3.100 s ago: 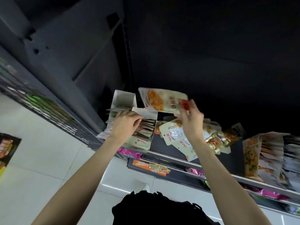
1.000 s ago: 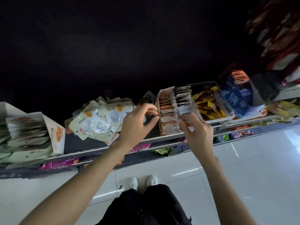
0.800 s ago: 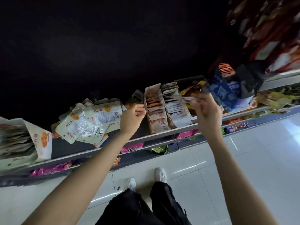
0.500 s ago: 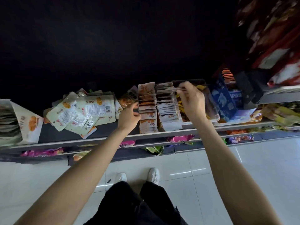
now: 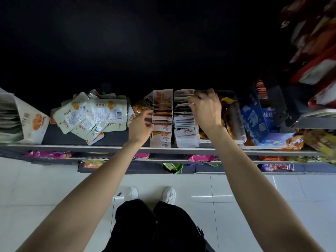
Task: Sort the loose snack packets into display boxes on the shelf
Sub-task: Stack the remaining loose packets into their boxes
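Head view: the right hand (image 5: pixel 206 110) is up at the back of the white display box (image 5: pixel 184 124) on the shelf (image 5: pixel 163 149). Its fingers (image 5: pixel 193 104) pinch the top edge of a thin snack packet (image 5: pixel 182 104) and hold it among the packets standing in that box. The left hand (image 5: pixel 141 127) sits just beside the orange display box (image 5: pixel 161 120). Its fingers look bent against the box side, but I cannot tell if they grip it — the view is dim there. A pile of loose packets (image 5: pixel 91 117) lies on the shelf well to the left.

I think these packets are very light, thin and bendy, with a smooth, slippery skin. A flat one flops if you hold it by a corner. It is best to pinch it at the stiff sealed top edge and slide it in straight — that way it should not fold over or knock its neighbours down.

Half a second ago the right hand was further right, over the clear tray with yellow packs. Now it has come over to the white box. The left hand has stayed by the orange box.
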`<state>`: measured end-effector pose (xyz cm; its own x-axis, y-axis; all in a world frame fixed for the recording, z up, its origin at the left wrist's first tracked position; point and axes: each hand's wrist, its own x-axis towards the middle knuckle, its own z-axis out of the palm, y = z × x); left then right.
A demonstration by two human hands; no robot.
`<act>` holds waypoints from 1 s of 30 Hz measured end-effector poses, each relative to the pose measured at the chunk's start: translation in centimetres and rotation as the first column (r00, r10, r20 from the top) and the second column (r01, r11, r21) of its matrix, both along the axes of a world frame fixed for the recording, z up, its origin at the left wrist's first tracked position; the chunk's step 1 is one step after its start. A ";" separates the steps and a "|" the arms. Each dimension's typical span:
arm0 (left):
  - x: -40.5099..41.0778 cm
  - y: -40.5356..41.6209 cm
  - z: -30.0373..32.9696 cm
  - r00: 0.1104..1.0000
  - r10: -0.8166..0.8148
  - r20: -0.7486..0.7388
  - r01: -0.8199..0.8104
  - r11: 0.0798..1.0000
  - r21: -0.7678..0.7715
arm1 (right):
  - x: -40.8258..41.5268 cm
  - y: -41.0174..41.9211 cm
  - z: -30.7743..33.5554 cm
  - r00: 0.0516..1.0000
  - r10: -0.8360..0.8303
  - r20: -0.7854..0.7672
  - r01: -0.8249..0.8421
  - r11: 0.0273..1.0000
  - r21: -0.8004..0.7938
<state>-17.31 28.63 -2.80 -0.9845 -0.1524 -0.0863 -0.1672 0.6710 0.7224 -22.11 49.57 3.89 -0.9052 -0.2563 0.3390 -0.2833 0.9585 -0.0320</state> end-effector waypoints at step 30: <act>1.5 -14.1 -6.0 0.894 -0.355 0.273 0.445 0.634 -0.632 | 5.0 -20.1 -11.9 0.809 -0.019 0.587 -0.016 0.998 0.054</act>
<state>-15.83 14.51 -8.85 -0.9525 0.1939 -0.2350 0.1865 0.9810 0.0536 -17.15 29.51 -7.98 -0.9274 -0.2572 -0.2717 -0.2262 0.9639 -0.1404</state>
